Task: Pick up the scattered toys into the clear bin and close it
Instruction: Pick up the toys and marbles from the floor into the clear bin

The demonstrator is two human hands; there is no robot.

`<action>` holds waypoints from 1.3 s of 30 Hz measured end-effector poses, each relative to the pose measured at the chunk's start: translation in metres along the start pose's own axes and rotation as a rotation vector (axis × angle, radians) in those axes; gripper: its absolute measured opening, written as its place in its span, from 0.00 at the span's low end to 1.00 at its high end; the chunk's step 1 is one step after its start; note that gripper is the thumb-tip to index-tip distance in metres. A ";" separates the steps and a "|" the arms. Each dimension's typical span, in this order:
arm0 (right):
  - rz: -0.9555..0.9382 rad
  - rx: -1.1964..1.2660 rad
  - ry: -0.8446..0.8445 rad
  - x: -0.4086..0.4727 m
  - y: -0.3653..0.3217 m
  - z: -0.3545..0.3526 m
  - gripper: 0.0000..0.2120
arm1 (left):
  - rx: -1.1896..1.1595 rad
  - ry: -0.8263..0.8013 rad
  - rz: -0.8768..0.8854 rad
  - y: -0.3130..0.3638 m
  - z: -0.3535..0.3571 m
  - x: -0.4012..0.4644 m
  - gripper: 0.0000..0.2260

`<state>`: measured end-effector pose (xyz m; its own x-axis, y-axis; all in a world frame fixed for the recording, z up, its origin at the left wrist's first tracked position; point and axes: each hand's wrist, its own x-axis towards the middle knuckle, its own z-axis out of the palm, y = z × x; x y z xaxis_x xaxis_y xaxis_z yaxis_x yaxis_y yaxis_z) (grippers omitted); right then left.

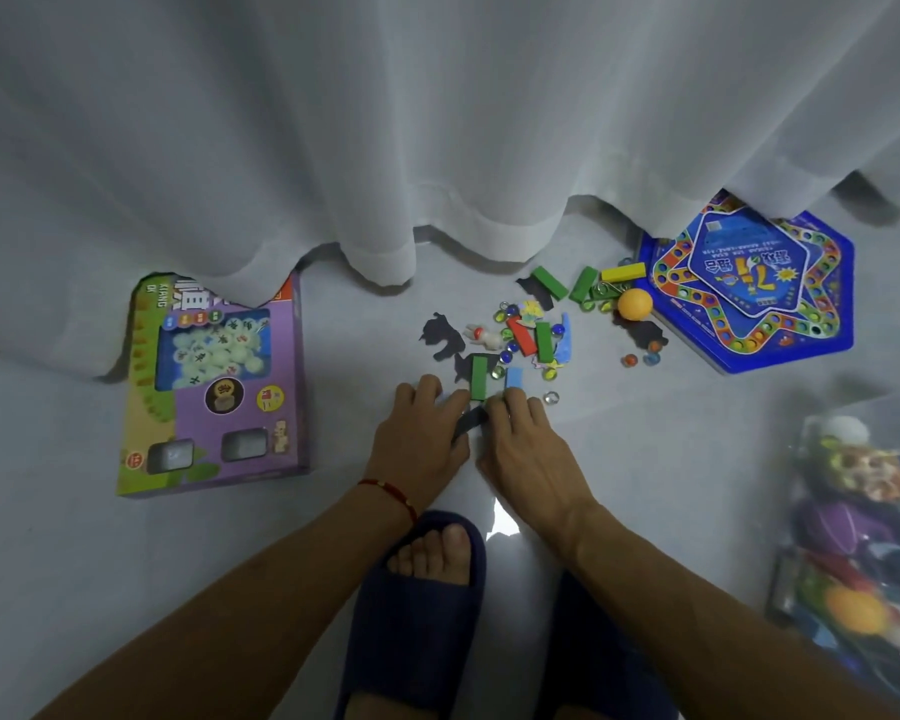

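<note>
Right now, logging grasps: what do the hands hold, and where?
Both the left hand and right hand touch a dark flat piece between them; whether either grips it cannot be told.

arms: bare, no sleeves | left wrist: red string bracelet (393,495) | feet: dark blue slippers (417,610)

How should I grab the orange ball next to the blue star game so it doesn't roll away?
Come down from above and curl your fingers round the widest part of the orange ball. It is round and smooth, so a grip from one side would likely push it off. The blue game board blocks its right side, and a green block and a yellow block lie close behind it, so the top is the free way in.
</note>
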<state>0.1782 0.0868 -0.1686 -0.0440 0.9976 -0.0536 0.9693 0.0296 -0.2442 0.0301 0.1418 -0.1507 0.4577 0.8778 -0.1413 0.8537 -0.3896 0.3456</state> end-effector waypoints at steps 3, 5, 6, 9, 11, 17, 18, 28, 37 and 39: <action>-0.027 -0.060 -0.012 -0.008 0.002 0.001 0.17 | -0.022 0.017 0.045 -0.003 -0.001 -0.003 0.16; -0.036 -0.082 -0.032 -0.012 0.005 0.002 0.19 | -0.025 0.016 0.071 -0.005 -0.001 -0.005 0.16; -0.030 -0.072 -0.043 -0.013 0.007 0.003 0.21 | -0.023 0.014 0.080 -0.006 -0.001 -0.006 0.16; -0.003 -0.004 -0.053 -0.016 0.012 -0.001 0.27 | -0.035 0.031 0.081 -0.008 -0.002 -0.008 0.17; 0.006 0.105 -0.062 -0.016 0.015 -0.006 0.27 | -0.068 0.046 0.071 -0.008 0.000 -0.008 0.17; 0.420 0.652 0.045 -0.006 0.021 -0.027 0.14 | -0.203 0.002 0.055 -0.008 -0.002 -0.001 0.15; 0.579 0.825 0.067 -0.005 0.021 -0.032 0.12 | -0.216 -0.013 0.056 -0.005 -0.004 0.000 0.16; 0.930 1.744 -0.135 -0.037 0.021 -0.062 0.13 | -0.067 -0.053 0.155 0.008 -0.005 0.004 0.08; 0.283 0.231 -0.216 -0.088 0.021 -0.028 0.14 | -0.294 0.142 -0.023 0.008 -0.004 -0.018 0.10; 0.254 0.162 -0.243 -0.088 0.017 -0.023 0.19 | -0.389 0.161 -0.123 0.018 -0.009 -0.028 0.11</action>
<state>0.2040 0.0013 -0.1458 0.1179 0.9271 -0.3558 0.9066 -0.2467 -0.3423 0.0305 0.1129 -0.1325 0.2876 0.9554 -0.0675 0.7280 -0.1723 0.6636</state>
